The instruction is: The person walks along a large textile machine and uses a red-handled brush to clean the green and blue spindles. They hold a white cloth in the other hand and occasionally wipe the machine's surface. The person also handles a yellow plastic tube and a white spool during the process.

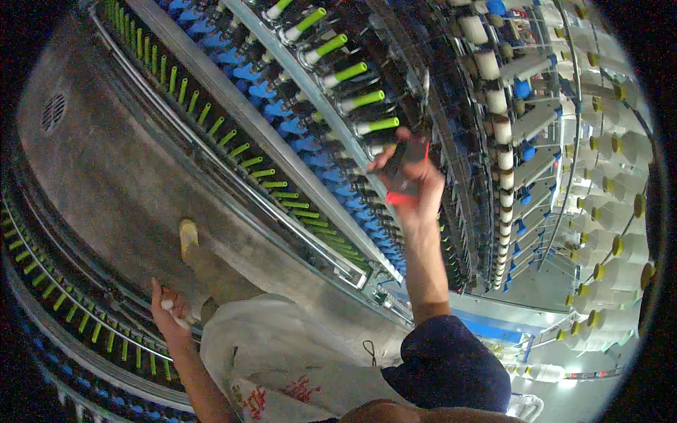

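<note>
Right hand: the right hand [411,185] is raised to the spinning frame [211,77], fingers closed around a small dark tool with a red tip [403,176], held right against the row of spindles.
Left hand: the left hand [168,310] hangs low at the person's side, fingers curled on a bit of white fibre [169,305], well apart from the machine.
Key relation: the green-tipped bobbins [356,101] lie just above and to the left of the right hand, their long axes pointing out from the frame toward it; the right hand is far the nearer.
Frame: the bobbin row runs diagonally from upper left to lower right.
Surroundings: white yarn packages [613,162] crowd the right; a grey floor [106,176] with a round drain [53,111] lies left.
</note>
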### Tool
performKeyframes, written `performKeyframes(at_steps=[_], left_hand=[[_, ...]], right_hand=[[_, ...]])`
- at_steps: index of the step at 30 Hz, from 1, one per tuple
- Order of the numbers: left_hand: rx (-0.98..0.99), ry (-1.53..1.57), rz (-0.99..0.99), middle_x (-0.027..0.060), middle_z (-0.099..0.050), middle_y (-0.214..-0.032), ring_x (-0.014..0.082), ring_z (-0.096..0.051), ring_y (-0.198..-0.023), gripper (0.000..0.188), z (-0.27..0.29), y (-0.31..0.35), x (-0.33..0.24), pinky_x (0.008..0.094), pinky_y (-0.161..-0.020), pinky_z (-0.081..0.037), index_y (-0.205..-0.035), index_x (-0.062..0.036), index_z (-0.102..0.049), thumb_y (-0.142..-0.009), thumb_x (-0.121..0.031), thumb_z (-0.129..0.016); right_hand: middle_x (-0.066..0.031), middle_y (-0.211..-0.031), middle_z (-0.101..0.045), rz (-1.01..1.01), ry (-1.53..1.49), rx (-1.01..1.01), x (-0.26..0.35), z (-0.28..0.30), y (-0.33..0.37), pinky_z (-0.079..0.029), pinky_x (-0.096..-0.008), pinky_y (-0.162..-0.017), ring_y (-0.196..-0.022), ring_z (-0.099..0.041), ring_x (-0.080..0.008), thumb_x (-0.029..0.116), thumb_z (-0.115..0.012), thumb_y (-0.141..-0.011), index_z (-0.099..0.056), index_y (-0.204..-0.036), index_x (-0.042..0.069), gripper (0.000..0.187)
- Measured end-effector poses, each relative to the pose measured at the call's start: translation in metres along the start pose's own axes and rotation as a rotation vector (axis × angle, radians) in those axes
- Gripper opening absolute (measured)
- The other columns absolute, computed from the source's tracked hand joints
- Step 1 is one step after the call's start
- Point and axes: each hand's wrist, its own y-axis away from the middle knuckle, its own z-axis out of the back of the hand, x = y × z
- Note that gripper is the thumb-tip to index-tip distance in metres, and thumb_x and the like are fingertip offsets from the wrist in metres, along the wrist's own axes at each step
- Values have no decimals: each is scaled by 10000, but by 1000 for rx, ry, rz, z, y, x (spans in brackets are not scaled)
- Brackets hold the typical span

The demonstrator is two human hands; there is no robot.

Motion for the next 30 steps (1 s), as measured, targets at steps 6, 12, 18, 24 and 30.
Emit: performKeyframes(at_steps=[6,12,18,24,30], left_hand=[[7,-46,126,-23,-455,-552,73,-303,-344,242,-22,-51,-27,230,-295,-219,-844,-107,-579,-942,-326,-554],[-24,-181,57,-22,-504,-588,59,-332,-349,240,-55,-80,-38,231,-302,-246,-1005,-93,-609,-937,-318,-559],[7,-187,185,-25,-547,-667,52,-368,-373,263,-73,-90,-46,221,-317,-265,-1027,-100,-622,-912,-335,-593],[53,-264,230,-25,-557,-709,48,-424,-451,251,-111,-87,-49,192,-348,-291,-1016,-98,-635,-901,-319,-605],[230,-403,68,0,-608,-785,52,-492,-513,308,-209,-67,-54,192,-369,-321,-1102,-84,-625,-924,-330,-569]], right_hand=[[-183,-888,-555,-27,-209,-208,63,0,-165,-465,-446,-780,-784,-546,-302,30,-469,-732,-481,-986,-15,259],[-175,-842,-512,-105,-108,-331,69,3,-204,-449,-414,-681,-716,-505,-281,39,-444,-785,-454,-920,-35,154],[-171,-845,-512,-56,-130,-366,61,-1,-194,-452,-453,-742,-743,-525,-292,49,-430,-789,-463,-919,-18,150],[-188,-922,-575,-135,141,-209,39,-20,-135,-487,-442,-734,-838,-567,-293,50,-454,-804,-484,-1076,13,276],[-100,-894,-627,-96,721,-462,-108,-86,42,-437,-275,-479,-613,-538,-147,136,-542,-792,-450,-1063,100,288]])
